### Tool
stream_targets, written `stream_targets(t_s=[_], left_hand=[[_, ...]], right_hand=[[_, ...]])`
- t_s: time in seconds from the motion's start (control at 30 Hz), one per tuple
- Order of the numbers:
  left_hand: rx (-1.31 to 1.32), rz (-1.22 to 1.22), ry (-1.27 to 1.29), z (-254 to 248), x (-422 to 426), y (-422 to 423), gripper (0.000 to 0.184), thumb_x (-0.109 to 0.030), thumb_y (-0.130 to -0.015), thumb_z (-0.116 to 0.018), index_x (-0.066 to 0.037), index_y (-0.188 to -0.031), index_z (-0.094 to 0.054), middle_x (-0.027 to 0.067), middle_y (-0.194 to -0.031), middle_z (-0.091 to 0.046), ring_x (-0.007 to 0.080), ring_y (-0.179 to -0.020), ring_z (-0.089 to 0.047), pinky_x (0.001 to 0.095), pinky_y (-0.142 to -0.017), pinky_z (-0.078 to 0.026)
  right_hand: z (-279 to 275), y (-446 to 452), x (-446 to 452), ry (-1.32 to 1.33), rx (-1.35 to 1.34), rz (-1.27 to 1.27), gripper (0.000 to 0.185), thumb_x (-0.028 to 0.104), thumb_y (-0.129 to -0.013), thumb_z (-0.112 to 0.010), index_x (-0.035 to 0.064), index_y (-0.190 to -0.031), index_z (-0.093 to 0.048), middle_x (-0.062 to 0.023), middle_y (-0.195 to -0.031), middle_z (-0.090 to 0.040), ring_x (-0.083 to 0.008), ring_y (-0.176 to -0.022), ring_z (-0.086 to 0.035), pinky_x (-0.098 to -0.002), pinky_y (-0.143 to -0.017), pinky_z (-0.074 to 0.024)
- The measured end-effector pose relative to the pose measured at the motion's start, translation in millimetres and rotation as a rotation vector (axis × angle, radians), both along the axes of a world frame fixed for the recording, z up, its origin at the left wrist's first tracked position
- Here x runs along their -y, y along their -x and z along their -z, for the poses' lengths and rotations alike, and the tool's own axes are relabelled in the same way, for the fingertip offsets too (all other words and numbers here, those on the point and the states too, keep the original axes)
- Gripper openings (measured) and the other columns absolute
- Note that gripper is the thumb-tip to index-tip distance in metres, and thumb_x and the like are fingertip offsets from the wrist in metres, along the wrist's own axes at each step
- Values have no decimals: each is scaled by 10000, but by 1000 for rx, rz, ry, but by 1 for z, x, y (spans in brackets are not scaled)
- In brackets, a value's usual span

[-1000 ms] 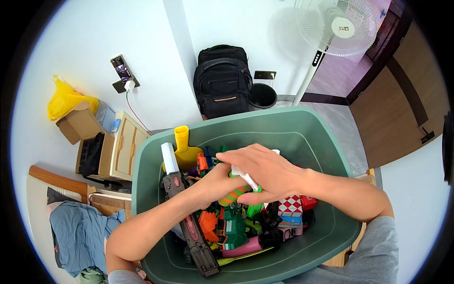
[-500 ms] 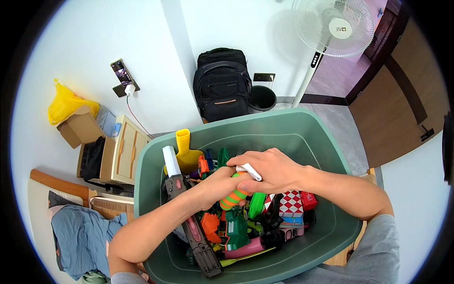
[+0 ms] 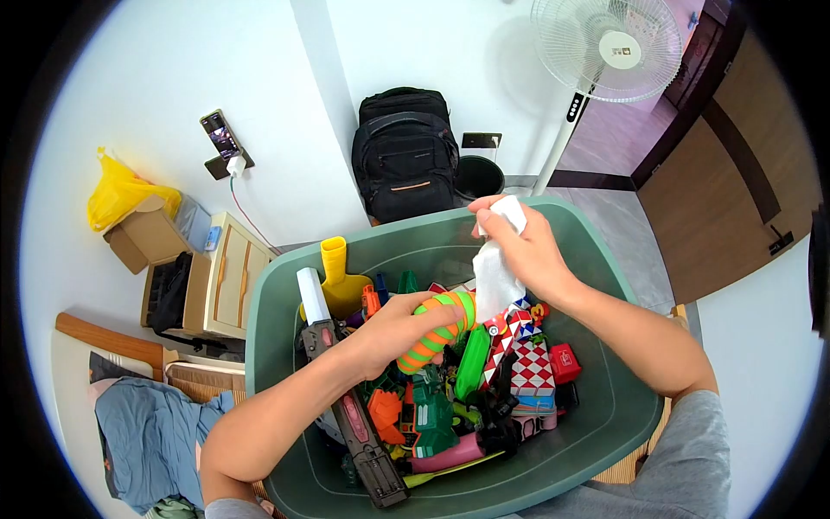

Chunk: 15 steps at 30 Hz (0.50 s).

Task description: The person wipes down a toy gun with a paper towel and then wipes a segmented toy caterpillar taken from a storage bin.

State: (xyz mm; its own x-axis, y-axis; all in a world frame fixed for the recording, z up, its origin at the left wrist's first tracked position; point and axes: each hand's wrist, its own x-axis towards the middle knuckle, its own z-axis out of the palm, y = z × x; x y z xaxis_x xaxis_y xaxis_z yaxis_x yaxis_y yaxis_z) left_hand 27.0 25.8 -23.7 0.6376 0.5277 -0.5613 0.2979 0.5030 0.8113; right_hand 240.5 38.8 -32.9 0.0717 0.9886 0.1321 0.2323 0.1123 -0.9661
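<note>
My left hand (image 3: 393, 333) is closed round an orange and green ringed toy (image 3: 421, 348), held over the toys in a large green tub (image 3: 553, 227). Up and to the right, my right hand (image 3: 523, 251) grips a white tissue (image 3: 497, 281) that hangs down close to the toy's upper end. Beneath my hands lie a dark toy gun (image 3: 363, 441), a yellow shovel (image 3: 346, 290), a bright green piece (image 3: 472, 362), a red and white checked block (image 3: 532, 370) and a small red box (image 3: 565, 363).
Behind the tub stand a black backpack (image 3: 405, 156), a black bin (image 3: 479, 177) and a white standing fan (image 3: 566, 130). On the left are a drawer cabinet (image 3: 233, 277), a cardboard box (image 3: 147, 227) and blue clothing (image 3: 156, 432). A brown door (image 3: 735, 173) is at the right.
My right hand has lifted away from the ringed toy, up and to the right. The tissue now hangs spread out, and more of the toy shows.
</note>
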Motion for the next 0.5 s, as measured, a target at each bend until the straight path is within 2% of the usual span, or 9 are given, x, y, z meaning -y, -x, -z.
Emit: stream_targets(t_s=[0.03,0.1,0.13,0.2,0.27,0.33,0.43,0.47,0.5], left_hand=[[51,-29,1,0,-1,1,406,-359,-884,-585,0,-1071,-552,77,-837,-599,139,-645,-589,255,-560,-475],[101,-57,2,1,-2,4,421,-371,-876,-587,6,-1061,-559,73,-841,-593,142,-648,-590,257,-572,-476],[209,-87,40,2,-3,5,403,-359,-881,-573,1,-1061,-554,75,-837,-595,147,-648,-589,266,-579,-477],[414,-111,68,8,-4,6,391,-361,-897,-508,-9,-1064,-535,83,-829,-597,157,-633,-581,282,-575,-470],[488,-146,81,4,-3,7,405,-377,-900,-486,-11,-1066,-533,85,-828,-595,160,-639,-578,289,-582,-467],[585,-197,112,2,-4,8,436,-410,-902,-445,-17,-1072,-527,90,-848,-589,173,-671,-575,310,-618,-463],[642,-214,95,-1,-6,5,425,-404,-897,-455,-20,-1062,-527,87,-866,-585,177,-700,-578,319,-645,-464],[665,-188,109,5,-8,5,411,-373,-918,-489,-30,-1144,-498,82,-926,-581,173,-727,-584,316,-660,-467],[664,-185,109,5,-6,3,411,-373,-918,-489,-30,-1144,-498,82,-926,-581,173,-727,-584,316,-660,-467]], right_hand=[[1,-1,-2,0,0,1,268,241,-907,-541,16,-1027,-623,-45,-824,-647,-136,-751,-615,-277,-674,-475],[3,-3,-5,257,-320,4,291,263,-925,-505,51,-1111,-579,-21,-871,-606,-88,-741,-567,-248,-630,-465],[-2,-1,-4,320,-387,6,308,280,-927,-498,55,-1126,-569,-33,-889,-607,-105,-736,-574,-259,-627,-473],[-2,-3,-3,340,-390,-8,311,279,-925,-500,53,-1130,-564,-40,-892,-609,-105,-745,-577,-262,-629,-477],[0,-4,-4,359,-394,-21,314,278,-924,-501,51,-1134,-560,-46,-894,-612,-106,-755,-580,-265,-631,-481],[6,-5,-5,412,-373,-22,330,291,-923,-510,48,-1145,-545,-64,-939,-615,-128,-807,-598,-282,-670,-496],[8,6,2,395,-426,9,343,315,-927,-511,51,-1145,-541,-84,-991,-613,-153,-875,-608,-311,-735,-502],[11,8,4,415,-459,-45,361,331,-933,-499,59,-1169,-527,-81,-1041,-604,-169,-917,-609,-335,-795,-496],[9,8,9,503,-583,-173,411,390,-946,-473,75,-1208,-503,-68,-1073,-596,-177,-972,-595,-354,-863,-469]])
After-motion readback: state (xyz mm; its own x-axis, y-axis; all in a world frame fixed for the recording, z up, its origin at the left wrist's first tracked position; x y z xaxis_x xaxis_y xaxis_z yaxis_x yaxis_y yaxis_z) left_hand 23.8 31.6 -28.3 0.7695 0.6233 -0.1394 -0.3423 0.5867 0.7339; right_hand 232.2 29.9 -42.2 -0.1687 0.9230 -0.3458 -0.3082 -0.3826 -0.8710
